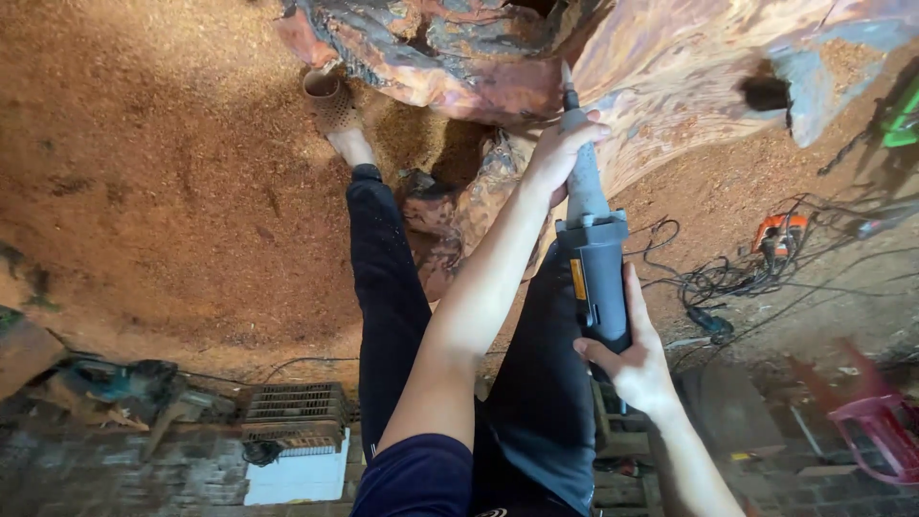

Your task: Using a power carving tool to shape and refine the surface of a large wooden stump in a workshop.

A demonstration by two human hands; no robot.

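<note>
A long grey power grinder (592,251) with a yellow label points up at a big reddish carved wood root (661,67). My left hand (560,153) grips the tool's slim neck close to the tip, which touches the wood. My right hand (627,359) holds the thick dark rear body. My legs in dark trousers stretch forward, and one foot in a brown sandal (333,103) rests on the sawdust beside the wood.
Orange sawdust (163,182) covers the ground. Tangled black cables and an orange tool (780,233) lie at the right. A red plastic stool (876,426) stands lower right. A metal grille crate (292,412) and a white board sit lower left, near another tool.
</note>
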